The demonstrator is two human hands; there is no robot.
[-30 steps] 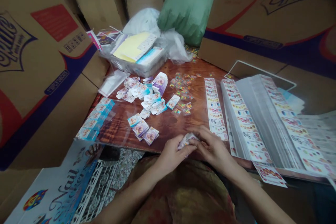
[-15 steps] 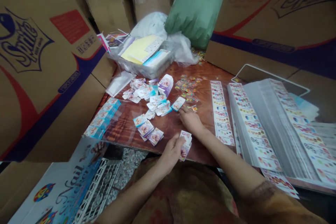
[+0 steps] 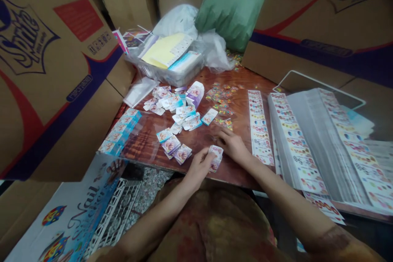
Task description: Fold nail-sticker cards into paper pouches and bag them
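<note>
My left hand (image 3: 199, 166) is closed on a few small printed cartons (image 3: 215, 153), with the thumb pressed over their face. Just to its right, my right hand (image 3: 233, 144) hovers low over the table, fingers loosely bent and somewhat apart. No object shows in it. Beyond that hand lies a white and blue carton (image 3: 209, 116), apart from the fingertips. Small clear packets with coloured bits (image 3: 225, 123) are scattered close by. A few purple and blue printed cartons (image 3: 172, 145) lie left of my hands, and a looser heap of cartons (image 3: 186, 116) lies behind them.
A row of blue cartons (image 3: 119, 131) stands at the table's left edge. On the right lie a printed sticker strip (image 3: 260, 131) and thick strip stacks (image 3: 296, 143). A clear tub (image 3: 172, 75) of papers sits behind. Large cardboard boxes (image 3: 101, 69) flank both sides.
My right hand has drawn back from the white and blue carton, toward me and slightly right. That carton stays where it lay. My left hand keeps hold of its cartons.
</note>
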